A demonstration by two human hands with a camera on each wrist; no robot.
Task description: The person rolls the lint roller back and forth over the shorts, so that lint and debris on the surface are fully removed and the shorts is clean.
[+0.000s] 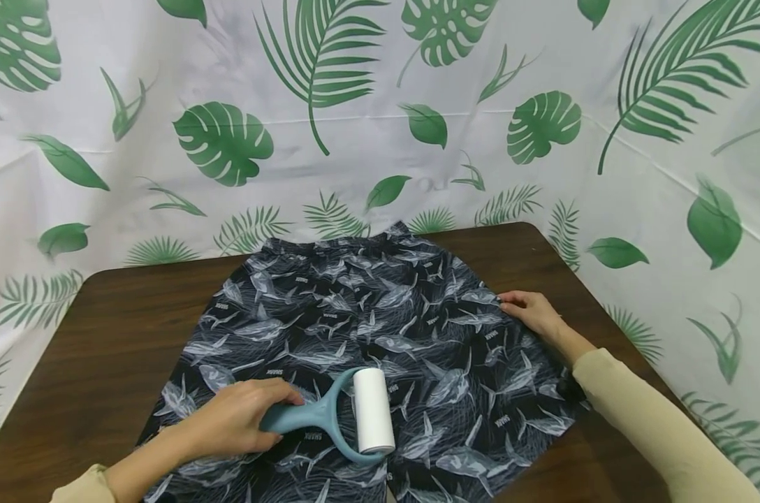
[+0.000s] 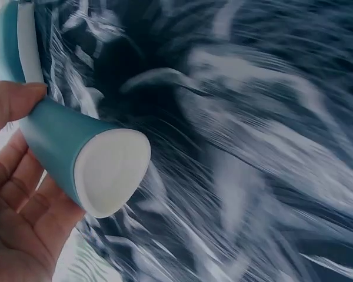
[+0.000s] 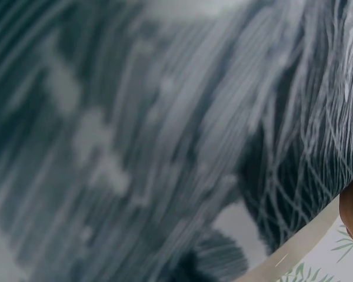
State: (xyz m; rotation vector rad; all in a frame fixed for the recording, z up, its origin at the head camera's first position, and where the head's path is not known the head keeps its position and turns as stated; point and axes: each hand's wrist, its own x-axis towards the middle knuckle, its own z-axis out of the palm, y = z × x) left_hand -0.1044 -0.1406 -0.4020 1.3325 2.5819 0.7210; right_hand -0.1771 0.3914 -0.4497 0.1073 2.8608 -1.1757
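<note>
Dark shorts (image 1: 411,342) printed with pale sharks lie spread out, waistband toward the back. My left hand (image 1: 248,416) grips the blue handle of a lint roller (image 1: 374,412). Its white roll lies over the middle of the shorts, near where the legs part. In the left wrist view, thumb and fingers wrap the handle (image 2: 65,141), whose pale hollow end faces the camera. At the right side edge of the shorts, my right hand (image 1: 534,314) pinches the fabric with its fingertips. The right wrist view is mostly filled by blurred printed cloth (image 3: 165,135), with a bit of finger at the right.
Beneath the shorts is a dark brown wooden table (image 1: 103,335) with rounded back corners; bare wood shows to the left and right. A white cloth backdrop (image 1: 355,154) with green leaves hangs behind the table and along its right side.
</note>
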